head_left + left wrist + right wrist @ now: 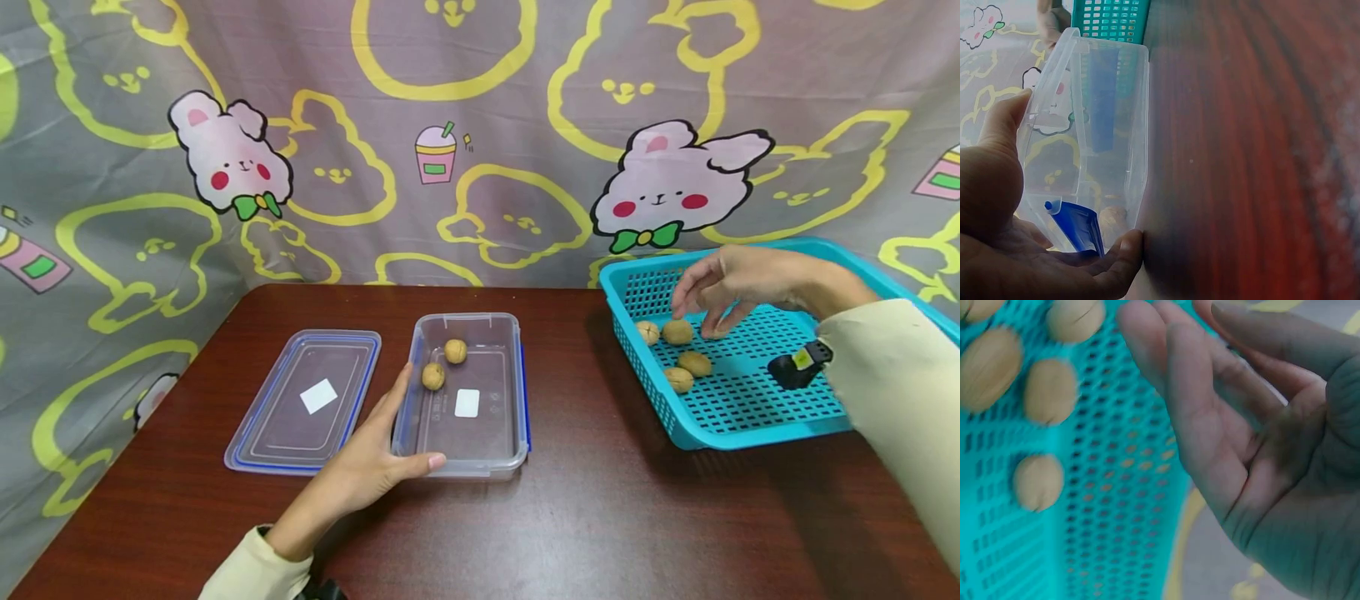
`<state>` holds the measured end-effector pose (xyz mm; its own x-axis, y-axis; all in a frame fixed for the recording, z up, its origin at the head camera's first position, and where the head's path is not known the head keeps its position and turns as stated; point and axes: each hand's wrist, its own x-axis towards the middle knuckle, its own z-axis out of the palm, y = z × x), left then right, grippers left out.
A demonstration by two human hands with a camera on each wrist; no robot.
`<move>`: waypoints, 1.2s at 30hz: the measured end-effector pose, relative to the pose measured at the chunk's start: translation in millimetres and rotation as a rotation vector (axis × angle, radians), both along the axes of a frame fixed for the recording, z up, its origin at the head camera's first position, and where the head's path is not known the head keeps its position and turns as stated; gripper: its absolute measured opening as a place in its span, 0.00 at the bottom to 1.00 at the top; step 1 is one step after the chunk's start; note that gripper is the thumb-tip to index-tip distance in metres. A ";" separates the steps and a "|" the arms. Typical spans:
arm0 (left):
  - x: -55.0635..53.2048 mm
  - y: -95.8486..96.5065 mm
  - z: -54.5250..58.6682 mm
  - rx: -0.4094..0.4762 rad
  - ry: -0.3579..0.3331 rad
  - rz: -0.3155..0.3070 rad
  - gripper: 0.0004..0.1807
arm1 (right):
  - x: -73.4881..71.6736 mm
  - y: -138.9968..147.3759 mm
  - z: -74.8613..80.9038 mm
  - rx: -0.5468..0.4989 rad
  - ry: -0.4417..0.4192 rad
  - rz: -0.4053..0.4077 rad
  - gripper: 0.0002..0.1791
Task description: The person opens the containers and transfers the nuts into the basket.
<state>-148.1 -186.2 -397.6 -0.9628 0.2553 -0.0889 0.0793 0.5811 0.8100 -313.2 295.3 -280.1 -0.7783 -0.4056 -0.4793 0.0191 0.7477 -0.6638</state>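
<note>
My left hand (367, 460) holds a clear plastic container (480, 467) at its near left corner, thumb at the near rim and fingers along the left side. Inside it lie two walnuts (433, 377). In the left wrist view, the fingers (1124, 259) curl round the container's end, beside a blue clip (1079, 228). My right hand (757, 279) hovers inside a turquoise basket (738, 437), fingers loosely bent and parted, just above a walnut (678, 332). Several walnuts (1050, 392) show in the right wrist view, apart from the hand, which holds nothing.
A clear lid (300, 367) with a blue seal and a white label lies left of the container on the brown table (585, 517). Behind the table hangs a patterned curtain (510, 125). The basket's high mesh walls surround the right hand's area.
</note>
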 end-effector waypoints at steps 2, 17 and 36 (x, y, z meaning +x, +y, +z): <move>0.0 0.3 -0.3 -0.002 -0.003 0.004 0.68 | 5.5 -6.1 8.1 -0.012 0.045 -0.007 0.13; 0.2 0.5 0.6 -0.002 -0.004 0.010 0.68 | 63.8 -87.7 31.0 -0.117 0.354 -0.157 0.21; -0.3 0.1 1.1 -0.004 -0.013 0.006 0.69 | 98.7 -163.1 -1.9 -0.334 0.357 -0.110 0.25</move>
<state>-148.4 -186.1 -396.5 -0.9632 0.2487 -0.1021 0.0653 0.5848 0.8086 -214.5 132.2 -282.0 -0.9168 -0.3980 -0.0333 -0.1862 0.4998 -0.8459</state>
